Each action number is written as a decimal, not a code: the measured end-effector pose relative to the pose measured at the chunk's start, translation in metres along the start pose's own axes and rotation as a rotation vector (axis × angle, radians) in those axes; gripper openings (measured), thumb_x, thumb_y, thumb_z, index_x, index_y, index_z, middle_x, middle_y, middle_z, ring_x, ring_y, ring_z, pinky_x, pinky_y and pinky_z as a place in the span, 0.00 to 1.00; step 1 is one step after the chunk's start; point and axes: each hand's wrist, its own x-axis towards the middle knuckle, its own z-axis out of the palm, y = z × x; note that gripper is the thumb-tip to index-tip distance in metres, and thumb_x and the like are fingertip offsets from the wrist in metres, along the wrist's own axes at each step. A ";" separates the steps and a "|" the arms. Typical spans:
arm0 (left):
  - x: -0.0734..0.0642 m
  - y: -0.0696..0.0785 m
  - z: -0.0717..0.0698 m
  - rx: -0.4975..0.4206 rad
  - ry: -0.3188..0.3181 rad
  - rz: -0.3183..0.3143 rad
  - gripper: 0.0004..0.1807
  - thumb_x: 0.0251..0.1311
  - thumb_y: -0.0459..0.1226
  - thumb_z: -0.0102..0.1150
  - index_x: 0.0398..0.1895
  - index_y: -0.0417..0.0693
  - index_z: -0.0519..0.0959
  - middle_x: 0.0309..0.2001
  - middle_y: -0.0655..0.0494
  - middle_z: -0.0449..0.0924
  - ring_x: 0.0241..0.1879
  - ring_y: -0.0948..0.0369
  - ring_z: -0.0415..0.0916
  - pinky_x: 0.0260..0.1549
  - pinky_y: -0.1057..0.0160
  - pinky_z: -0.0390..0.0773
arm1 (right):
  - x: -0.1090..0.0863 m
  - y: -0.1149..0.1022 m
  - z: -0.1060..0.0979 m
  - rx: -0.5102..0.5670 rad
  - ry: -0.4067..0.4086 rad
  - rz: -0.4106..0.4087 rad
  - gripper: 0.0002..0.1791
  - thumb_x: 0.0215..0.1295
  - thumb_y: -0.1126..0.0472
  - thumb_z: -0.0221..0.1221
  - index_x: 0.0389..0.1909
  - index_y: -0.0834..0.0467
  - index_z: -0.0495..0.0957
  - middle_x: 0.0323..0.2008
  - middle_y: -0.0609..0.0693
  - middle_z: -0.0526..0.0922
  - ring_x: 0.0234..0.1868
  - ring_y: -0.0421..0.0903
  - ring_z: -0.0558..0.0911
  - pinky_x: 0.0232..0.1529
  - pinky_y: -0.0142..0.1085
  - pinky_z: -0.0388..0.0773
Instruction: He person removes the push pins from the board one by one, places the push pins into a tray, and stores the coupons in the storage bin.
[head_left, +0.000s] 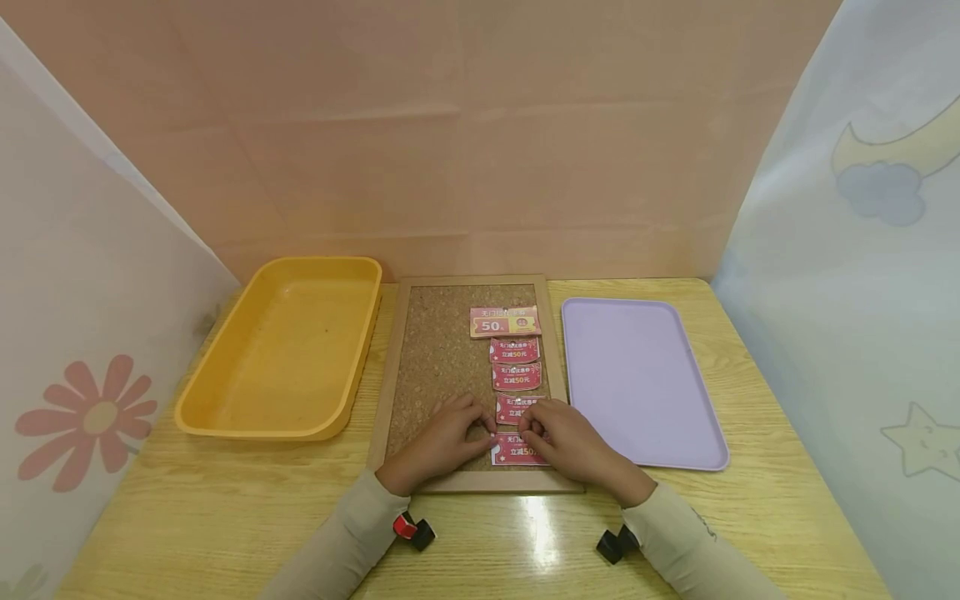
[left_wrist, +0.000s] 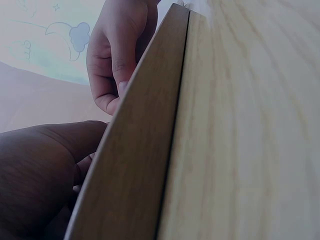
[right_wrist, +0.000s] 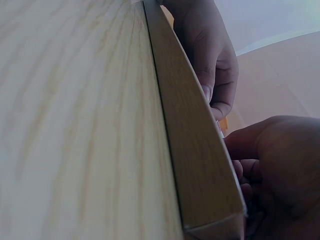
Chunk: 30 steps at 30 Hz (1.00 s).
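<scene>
Nearest the camera, beige sleeves (head_left: 341, 542) came in from below the cork board (head_left: 435, 358). At the board's lower right, the left hand (head_left: 446, 439) was half bent, thumb and fingertip at the left edge of the lowest red coupon (head_left: 513, 452); the right hand (head_left: 573, 442) curled over its upper right. Whether either pinched anything could not be told. Both hands angled inward across the board's near edge. Four more coupons (head_left: 517, 378) ran above it. Left of the board stood a yellow tub (head_left: 300, 358), right of it a lilac tray (head_left: 637, 375).
</scene>
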 end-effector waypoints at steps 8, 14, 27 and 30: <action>0.000 -0.001 0.000 0.000 -0.001 -0.001 0.06 0.60 0.50 0.65 0.34 0.63 0.78 0.36 0.70 0.70 0.35 0.67 0.64 0.42 0.59 0.60 | 0.000 0.000 -0.001 -0.005 -0.001 -0.004 0.04 0.68 0.60 0.60 0.34 0.49 0.75 0.27 0.35 0.70 0.30 0.35 0.68 0.34 0.34 0.67; 0.000 -0.001 0.001 -0.004 0.006 0.010 0.06 0.60 0.49 0.65 0.33 0.63 0.78 0.36 0.69 0.70 0.35 0.68 0.64 0.43 0.59 0.60 | 0.000 0.000 0.000 -0.005 -0.008 -0.003 0.04 0.68 0.60 0.59 0.34 0.48 0.75 0.27 0.35 0.70 0.30 0.35 0.68 0.34 0.34 0.67; 0.000 0.001 0.000 -0.002 -0.008 -0.011 0.06 0.61 0.51 0.64 0.34 0.64 0.79 0.37 0.70 0.70 0.36 0.68 0.64 0.44 0.59 0.60 | -0.001 0.002 0.001 -0.013 -0.013 -0.012 0.04 0.69 0.59 0.58 0.34 0.48 0.74 0.27 0.35 0.69 0.31 0.35 0.68 0.34 0.34 0.67; 0.000 0.001 -0.001 -0.004 -0.013 -0.018 0.07 0.61 0.51 0.64 0.34 0.63 0.79 0.37 0.70 0.70 0.36 0.67 0.65 0.44 0.59 0.60 | -0.001 0.002 0.000 -0.011 -0.013 -0.013 0.04 0.69 0.59 0.58 0.34 0.48 0.74 0.28 0.35 0.69 0.31 0.35 0.68 0.34 0.34 0.67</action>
